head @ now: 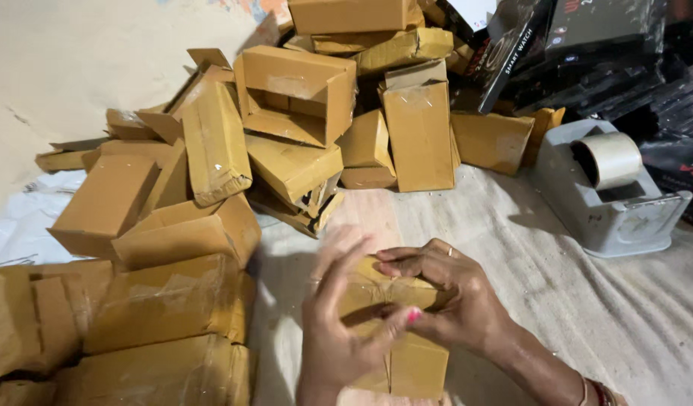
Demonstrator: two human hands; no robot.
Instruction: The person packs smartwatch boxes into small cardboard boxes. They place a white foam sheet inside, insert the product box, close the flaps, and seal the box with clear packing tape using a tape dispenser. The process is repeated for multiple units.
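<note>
small cardboard box (406, 361) half hidden, left hand (345, 323) blurred

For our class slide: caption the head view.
Two hands, left hand and right hand, press a small cardboard box beside a tape dispenser.

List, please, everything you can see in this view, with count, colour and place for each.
held box: one, brown, between both hands, near centre.
loose boxes: many, brown, heaped at the back.
taped boxes: several, brown, stacked left.
tape dispenser: one, grey, with a pale roll, right.
black cartons: several, top right.
cloth: one, pale, under everything.
left hand: one, blurred, on the held box.
right hand: one, ringed, on the held box.
</note>
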